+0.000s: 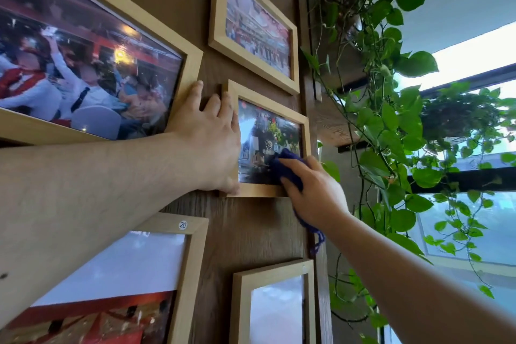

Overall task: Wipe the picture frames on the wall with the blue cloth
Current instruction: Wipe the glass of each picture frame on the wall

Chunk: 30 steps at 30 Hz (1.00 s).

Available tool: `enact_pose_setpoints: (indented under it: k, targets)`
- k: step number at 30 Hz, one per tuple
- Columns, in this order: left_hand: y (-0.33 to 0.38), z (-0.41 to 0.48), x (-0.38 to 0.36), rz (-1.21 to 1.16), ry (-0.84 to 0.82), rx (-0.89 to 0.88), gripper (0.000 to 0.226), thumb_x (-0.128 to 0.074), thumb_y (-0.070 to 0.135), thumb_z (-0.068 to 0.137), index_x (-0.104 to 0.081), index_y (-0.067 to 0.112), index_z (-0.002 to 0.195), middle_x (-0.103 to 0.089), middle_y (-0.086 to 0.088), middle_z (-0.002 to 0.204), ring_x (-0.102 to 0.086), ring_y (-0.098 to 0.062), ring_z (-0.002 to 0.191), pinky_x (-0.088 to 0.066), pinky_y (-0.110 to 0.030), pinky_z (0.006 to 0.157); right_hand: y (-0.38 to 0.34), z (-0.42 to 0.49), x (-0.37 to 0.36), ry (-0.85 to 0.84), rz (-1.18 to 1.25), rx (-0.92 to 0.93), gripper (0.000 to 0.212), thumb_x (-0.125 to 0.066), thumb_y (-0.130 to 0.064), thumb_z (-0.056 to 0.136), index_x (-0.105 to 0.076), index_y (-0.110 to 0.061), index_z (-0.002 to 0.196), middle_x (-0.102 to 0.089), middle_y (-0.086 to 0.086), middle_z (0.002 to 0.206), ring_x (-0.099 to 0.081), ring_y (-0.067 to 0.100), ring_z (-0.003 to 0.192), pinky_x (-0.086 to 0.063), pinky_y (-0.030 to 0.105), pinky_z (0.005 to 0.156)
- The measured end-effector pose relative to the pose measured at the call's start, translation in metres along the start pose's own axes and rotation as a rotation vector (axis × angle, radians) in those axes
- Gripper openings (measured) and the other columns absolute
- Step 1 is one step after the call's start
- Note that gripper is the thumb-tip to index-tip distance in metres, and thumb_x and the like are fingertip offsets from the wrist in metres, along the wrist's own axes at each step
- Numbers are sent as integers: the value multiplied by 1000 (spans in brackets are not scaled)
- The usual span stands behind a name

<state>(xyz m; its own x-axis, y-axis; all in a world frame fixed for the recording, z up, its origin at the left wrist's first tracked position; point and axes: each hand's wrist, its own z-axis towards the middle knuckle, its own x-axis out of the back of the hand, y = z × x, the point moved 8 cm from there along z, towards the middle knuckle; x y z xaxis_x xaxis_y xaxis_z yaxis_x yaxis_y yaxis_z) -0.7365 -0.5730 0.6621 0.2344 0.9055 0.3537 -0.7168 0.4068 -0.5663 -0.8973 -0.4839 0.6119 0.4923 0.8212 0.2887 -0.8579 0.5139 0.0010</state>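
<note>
A small light-wood picture frame (279,105) hangs at the middle of the brown wooden wall. My left hand (208,142) lies flat over the frame's left edge, thumb under its lower left corner, fingers spread on the wall. My right hand (315,190) presses the dark blue cloth (287,160) against the lower right of the frame's glass. A tail of the cloth hangs below my right wrist. Part of the frame's left side is hidden under my left hand.
More wood frames surround it: a large one (192,64) at upper left, one (220,31) above, one (195,260) at lower left with a round "20" sticker, one (276,269) below. A trailing green plant (391,120) hangs right of the wall, before windows.
</note>
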Motion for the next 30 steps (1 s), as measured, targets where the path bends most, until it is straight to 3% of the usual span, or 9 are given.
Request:
enact_pose_setpoints:
  k: [4, 8, 13, 18, 23, 30]
  targets:
    - [1, 0, 2, 21, -10, 19, 127, -40, 89, 66, -4, 1, 149, 2, -27, 158, -8, -39, 145, -2, -60, 117, -59, -6, 9, -54, 38, 306, 42, -48, -43, 91, -40, -39, 132, -47, -2, 116, -55, 21, 79, -48, 31, 61]
    - [1, 0, -1, 10, -14, 30, 128, -39, 90, 65, -3, 1, 150, 2, -26, 158, -7, -38, 146, -2, -59, 117, -68, -5, 13, -52, 22, 396, 41, -47, -41, 91, -43, -36, 132, -49, 1, 112, -54, 21, 73, -47, 32, 56]
    - [6, -3, 7, 59, 23, 0, 116, -40, 84, 73, -7, 4, 150, -1, -31, 157, -5, -45, 144, -1, -63, 116, -25, -10, 6, -16, -60, 219, 42, -48, -40, 94, -43, -37, 135, -50, 1, 114, -58, 25, 76, -49, 33, 56]
    - [36, -21, 9, 60, 119, -187, 95, -30, 75, 83, -6, 13, 152, -4, -24, 159, -4, -45, 144, -1, -65, 114, 14, -28, 12, 60, -72, 32, 40, -49, -41, 93, -48, -33, 131, -53, 3, 114, -60, 29, 73, -50, 35, 54]
    - [75, -63, -10, -18, 125, -403, 99, -24, 77, 83, 3, 9, 150, 2, -22, 160, 1, -39, 146, -4, -58, 118, 22, -77, 15, 125, 51, -31, 38, -52, -39, 91, -50, -31, 128, -55, 2, 110, -59, 30, 68, -49, 36, 51]
    - [123, -106, -48, -55, 14, -504, 105, -22, 80, 80, 7, 6, 149, 8, -24, 159, 5, -40, 146, 1, -59, 117, 21, -158, -13, 61, 164, -147, 40, -56, -35, 87, -51, -31, 127, -54, -3, 104, -57, 24, 67, -50, 37, 49]
